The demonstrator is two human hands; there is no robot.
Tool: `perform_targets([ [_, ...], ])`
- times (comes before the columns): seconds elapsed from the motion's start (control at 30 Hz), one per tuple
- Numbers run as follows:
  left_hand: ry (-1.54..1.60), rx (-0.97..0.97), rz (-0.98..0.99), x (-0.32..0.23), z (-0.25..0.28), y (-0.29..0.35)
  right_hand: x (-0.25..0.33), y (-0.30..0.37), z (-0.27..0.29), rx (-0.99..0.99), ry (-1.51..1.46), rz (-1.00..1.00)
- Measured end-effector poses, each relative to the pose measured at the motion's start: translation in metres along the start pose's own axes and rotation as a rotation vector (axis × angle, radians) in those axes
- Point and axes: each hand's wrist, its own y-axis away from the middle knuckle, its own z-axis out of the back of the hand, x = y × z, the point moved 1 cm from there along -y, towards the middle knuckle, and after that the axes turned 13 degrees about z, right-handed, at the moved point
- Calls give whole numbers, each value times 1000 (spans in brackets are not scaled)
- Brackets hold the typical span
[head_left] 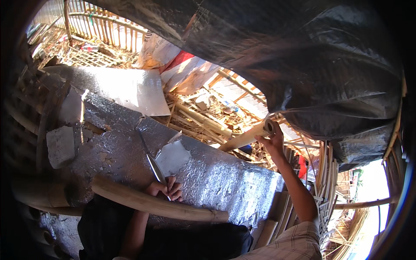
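My right hand is raised at the right and wrapped around one end of a bamboo tube. The tube's hollow round end faces up beside my fingers, and its other end slants down to the left. Low in the middle, my left hand is closed on a long knife. Bright metal shows close to the fingers, while a thin dark part reaches away up and left. Below that hand, a thick bamboo piece lies across my lap, partly over dark cloth.
A silvery foil-like sheet covers the ground in front, with a pale flat panel beyond. A grey block sits at the left. Black plastic sheeting hangs at the upper right. Split bamboo and a bamboo fence lie farther off.
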Motion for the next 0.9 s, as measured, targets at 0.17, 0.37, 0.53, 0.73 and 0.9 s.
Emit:
perform_targets([
  [0.17,-73,-24,-37,-1,9,0,170,38,52,-211,66,-20],
  [0.37,-147,73,-84,4,10,15,332,77,86,-348,32,123],
  [0.53,-194,200,-121,-10,17,29,430,130,95,-497,68,414],
  [0.73,-197,130,-371,1,6,54,463,199,51,-369,-87,448],
  [0.9,-55,310,-396,19,-3,50,433,214,-1,-606,-397,195],
])
